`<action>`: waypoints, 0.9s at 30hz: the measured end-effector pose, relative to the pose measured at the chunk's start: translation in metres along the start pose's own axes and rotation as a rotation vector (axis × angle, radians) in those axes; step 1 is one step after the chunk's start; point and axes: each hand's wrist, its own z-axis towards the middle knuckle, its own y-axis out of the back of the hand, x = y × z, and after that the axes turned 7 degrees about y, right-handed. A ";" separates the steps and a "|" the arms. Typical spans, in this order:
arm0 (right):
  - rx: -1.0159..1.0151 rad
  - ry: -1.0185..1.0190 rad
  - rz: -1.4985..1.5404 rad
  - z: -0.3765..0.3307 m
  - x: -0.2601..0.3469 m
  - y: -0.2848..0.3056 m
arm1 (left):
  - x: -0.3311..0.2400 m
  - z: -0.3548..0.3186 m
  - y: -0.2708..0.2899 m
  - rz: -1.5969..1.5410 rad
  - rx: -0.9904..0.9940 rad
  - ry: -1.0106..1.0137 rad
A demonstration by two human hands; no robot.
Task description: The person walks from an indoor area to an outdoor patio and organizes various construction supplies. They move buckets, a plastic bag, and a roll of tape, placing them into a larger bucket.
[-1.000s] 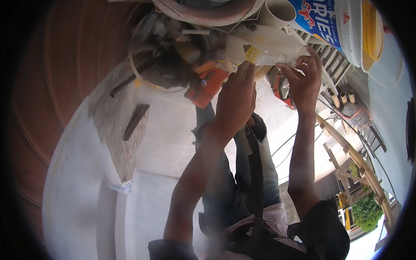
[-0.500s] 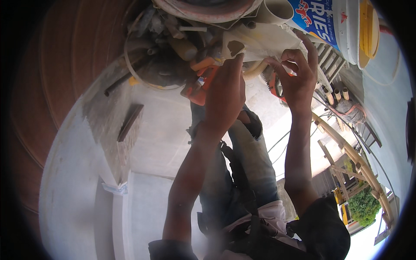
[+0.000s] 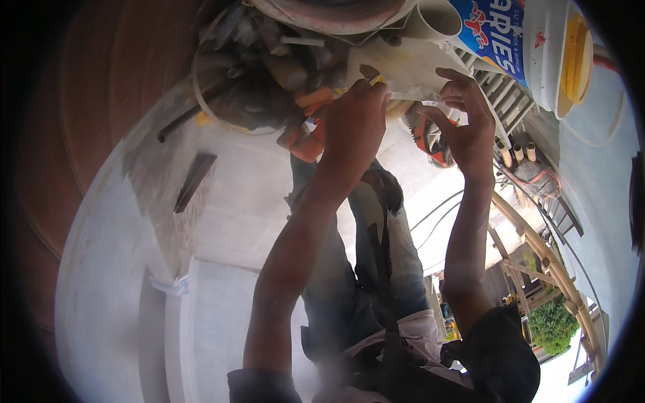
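Note:
My left hand point(image 3: 356, 121) is closed at the near edge of a pale, thin-looking sheet or bag point(image 3: 396, 67) with a dark hole in it. A small yellow bit shows at its fingertips; the fingers hide what they grip. To the right, my right hand point(image 3: 468, 117) is raised with thumb and fingers apart and curled, beside the sheet's right end, with nothing seen in it. An orange tool-like thing point(image 3: 306, 141) lies just left of my left wrist. Between the hands, lower down, is a red-orange saw-like thing with a toothed edge point(image 3: 424, 142).
A round container of jumbled tools and pipes point(image 3: 248, 124) stands at upper left. Along the top are a bucket rim point(image 3: 336, 27), a wide pipe point(image 3: 435, 20) and a white-and-blue bucket with a yellow lid point(image 3: 531, 54). Bamboo poles point(image 3: 551, 248) are at right.
My right hand's fingers have spread and moved off the sheet, slightly rightward. My left hand has shifted a little right, and a yellow bit now shows at its fingertips. The view has shifted slightly.

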 end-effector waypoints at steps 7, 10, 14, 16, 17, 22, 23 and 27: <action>0.122 0.029 -0.126 -0.005 -0.006 0.014 | -0.013 -0.021 -0.007 -0.047 -0.002 0.061; 0.110 0.005 -0.083 -0.018 0.004 0.020 | -0.013 -0.031 -0.007 -0.125 -0.080 0.036; 0.072 0.094 -0.187 -0.029 0.019 0.024 | -0.012 -0.048 0.002 -0.250 0.003 0.145; 0.027 0.145 -0.180 -0.032 0.023 0.023 | -0.015 -0.053 0.003 -0.272 -0.017 0.130; -0.006 0.186 -0.174 -0.033 0.025 0.022 | -0.016 -0.055 0.003 -0.284 -0.020 0.131; -0.075 0.159 -0.251 -0.041 0.038 0.029 | -0.021 -0.052 -0.002 -0.313 -0.174 -0.046; -0.079 0.118 -0.267 -0.045 0.041 0.033 | -0.022 -0.052 -0.003 -0.314 -0.207 -0.078; -0.089 0.044 -0.358 -0.059 0.052 0.051 | -0.032 -0.061 0.002 -0.406 -0.132 -0.018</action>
